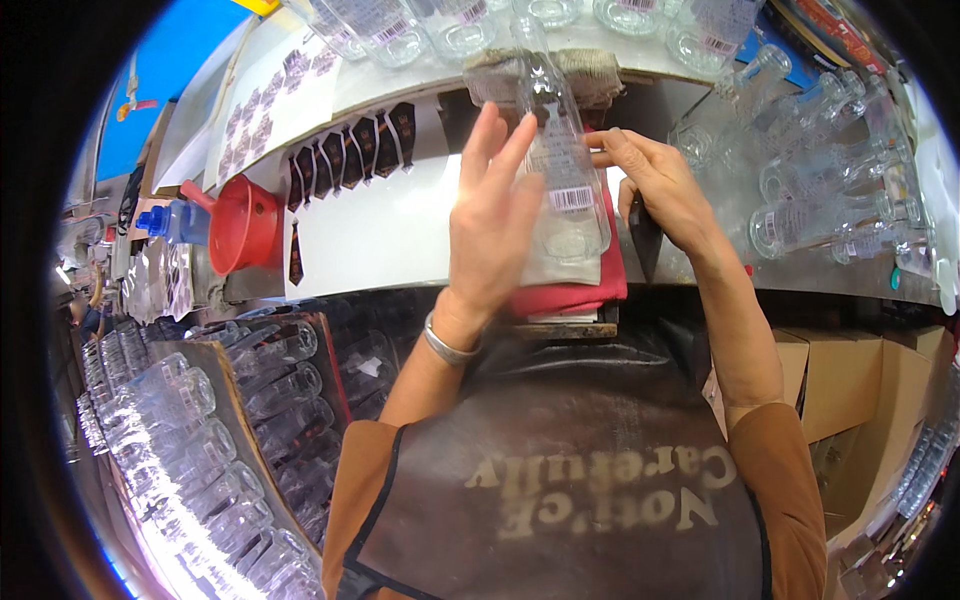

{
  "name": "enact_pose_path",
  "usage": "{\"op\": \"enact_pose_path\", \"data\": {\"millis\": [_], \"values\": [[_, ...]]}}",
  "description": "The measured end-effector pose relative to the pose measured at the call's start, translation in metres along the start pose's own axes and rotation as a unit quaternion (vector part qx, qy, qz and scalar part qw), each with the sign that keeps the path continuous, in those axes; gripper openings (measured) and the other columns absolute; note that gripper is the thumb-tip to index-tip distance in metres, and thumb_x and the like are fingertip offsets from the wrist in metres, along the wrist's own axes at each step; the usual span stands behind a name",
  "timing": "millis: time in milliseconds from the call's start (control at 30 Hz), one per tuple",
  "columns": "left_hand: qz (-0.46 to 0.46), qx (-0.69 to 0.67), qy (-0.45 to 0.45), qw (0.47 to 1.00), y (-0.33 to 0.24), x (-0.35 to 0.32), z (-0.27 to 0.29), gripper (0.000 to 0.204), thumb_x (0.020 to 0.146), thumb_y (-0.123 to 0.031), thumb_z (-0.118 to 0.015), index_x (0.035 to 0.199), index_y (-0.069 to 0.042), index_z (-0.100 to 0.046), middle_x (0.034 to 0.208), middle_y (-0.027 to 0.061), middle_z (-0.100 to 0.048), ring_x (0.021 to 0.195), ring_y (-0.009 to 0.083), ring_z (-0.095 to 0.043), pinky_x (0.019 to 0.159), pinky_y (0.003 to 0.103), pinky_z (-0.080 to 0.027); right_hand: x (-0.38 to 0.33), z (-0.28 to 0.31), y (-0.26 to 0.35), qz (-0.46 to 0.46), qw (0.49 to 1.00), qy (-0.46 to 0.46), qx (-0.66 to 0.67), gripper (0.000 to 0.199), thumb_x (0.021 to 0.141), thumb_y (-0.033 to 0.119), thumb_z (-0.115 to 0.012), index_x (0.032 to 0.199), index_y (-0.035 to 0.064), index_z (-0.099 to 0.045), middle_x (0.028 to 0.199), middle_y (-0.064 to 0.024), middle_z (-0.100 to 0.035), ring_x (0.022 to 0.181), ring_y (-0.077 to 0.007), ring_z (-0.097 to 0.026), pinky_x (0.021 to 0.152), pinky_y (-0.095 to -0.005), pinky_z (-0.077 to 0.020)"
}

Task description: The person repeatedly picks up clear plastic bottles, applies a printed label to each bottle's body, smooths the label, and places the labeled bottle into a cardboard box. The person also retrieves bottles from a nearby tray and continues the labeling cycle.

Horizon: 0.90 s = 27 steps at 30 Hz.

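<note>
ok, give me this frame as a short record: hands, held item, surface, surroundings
left hand: open palm flat against the clear glass bottle, fingers spread
right hand: fingertips on the bottle's side
bottle: lying on a red cloth, neck pointing away
surface: white worktop
left of hands: red funnel, dark label strips
right: row of empty bottles

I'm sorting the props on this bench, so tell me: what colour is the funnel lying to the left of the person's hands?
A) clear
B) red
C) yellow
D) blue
B: the funnel left of the left hand is plainly red, lying beside a blue-capped bottle.
</note>
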State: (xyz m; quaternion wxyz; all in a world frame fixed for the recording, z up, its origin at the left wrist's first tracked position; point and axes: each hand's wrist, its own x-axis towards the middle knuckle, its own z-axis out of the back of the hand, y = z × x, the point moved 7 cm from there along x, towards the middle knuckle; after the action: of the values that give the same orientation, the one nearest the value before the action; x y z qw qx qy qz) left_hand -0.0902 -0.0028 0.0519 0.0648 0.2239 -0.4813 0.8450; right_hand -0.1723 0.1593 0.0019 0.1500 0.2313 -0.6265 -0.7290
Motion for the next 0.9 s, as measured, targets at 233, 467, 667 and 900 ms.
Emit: {"op": "enact_pose_path", "data": {"millis": [233,467,667,900], "values": [[-0.001,-0.012,0.044,0.999,0.005,0.002,-0.011,0.042,0.101,-0.019,-0.057,0.142,-0.009,-0.055,0.156,0.0197,-0.036,0.142,0.0308,-0.039,0.114,0.040,-0.034,-0.022,-0.016,0.002,0.030,0.999,-0.029,-0.022,0.053,0.093,0.040,-0.067,0.121,-0.0048,-0.063,0.112,-0.0174,-0.070,0.101,-0.0224,-0.066,0.091,-0.0346,-0.0513],[-0.009,-0.007,0.048,0.999,0.007,-0.001,-0.012,0.045,0.099,-0.020,-0.060,0.142,-0.009,-0.054,0.155,0.0194,-0.037,0.142,0.0319,-0.039,0.114,0.041,-0.034,-0.023,-0.016,0.002,0.030,0.997,-0.041,-0.053,0.057,0.087,0.042,-0.073,0.119,-0.0051,-0.064,0.109,-0.0206,-0.071,0.101,-0.0275,-0.068,0.088,-0.0365,-0.0532],[-0.012,-0.013,0.041,0.999,0.008,0.000,-0.012,0.046,0.099,-0.020,-0.060,0.143,-0.007,-0.053,0.155,0.0198,-0.038,0.142,0.0325,-0.040,0.114,0.041,-0.034,-0.023,-0.016,0.006,0.030,0.996,-0.049,-0.064,0.055,0.087,0.041,-0.073,0.117,-0.0046,-0.065,0.107,-0.0199,-0.071,0.099,-0.0261,-0.068,0.087,-0.0356,-0.0530],[-0.007,-0.003,0.045,0.999,0.006,0.000,-0.011,0.047,0.098,-0.020,-0.061,0.143,-0.007,-0.053,0.155,0.0199,-0.038,0.142,0.0326,-0.040,0.113,0.041,-0.035,-0.023,-0.017,0.009,0.030,0.998,-0.031,-0.046,0.054,0.089,0.036,-0.072,0.121,-0.0065,-0.062,0.106,-0.0174,-0.070,0.094,-0.0202,-0.067,0.082,-0.0323,-0.0523]]}}
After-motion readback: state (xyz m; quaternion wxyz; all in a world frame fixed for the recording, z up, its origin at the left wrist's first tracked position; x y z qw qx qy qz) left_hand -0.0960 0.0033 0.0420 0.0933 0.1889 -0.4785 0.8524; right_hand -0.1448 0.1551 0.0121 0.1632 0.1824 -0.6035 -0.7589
